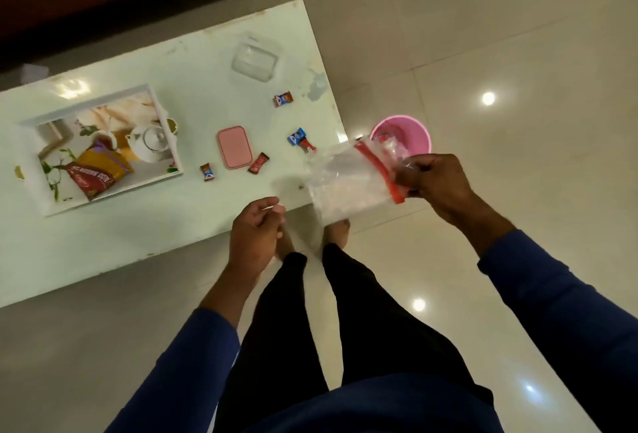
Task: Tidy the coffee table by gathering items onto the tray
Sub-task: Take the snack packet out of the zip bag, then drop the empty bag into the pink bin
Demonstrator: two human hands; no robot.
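Five candies (pixel 283 99) (wrapped) on table (pixel 138 232), one tray (pixel 103 101).

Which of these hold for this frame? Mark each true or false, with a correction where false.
1. The right hand holds a clear plastic bag with a red strip. True.
2. The pink lid lies inside the tray. False: it lies on the table, right of the tray.
3. A snack packet lies in the tray. True.
4. The pink bucket stands on the table. False: it stands on the floor past the table's end.
5. The left hand holds a candy. False: it holds nothing.
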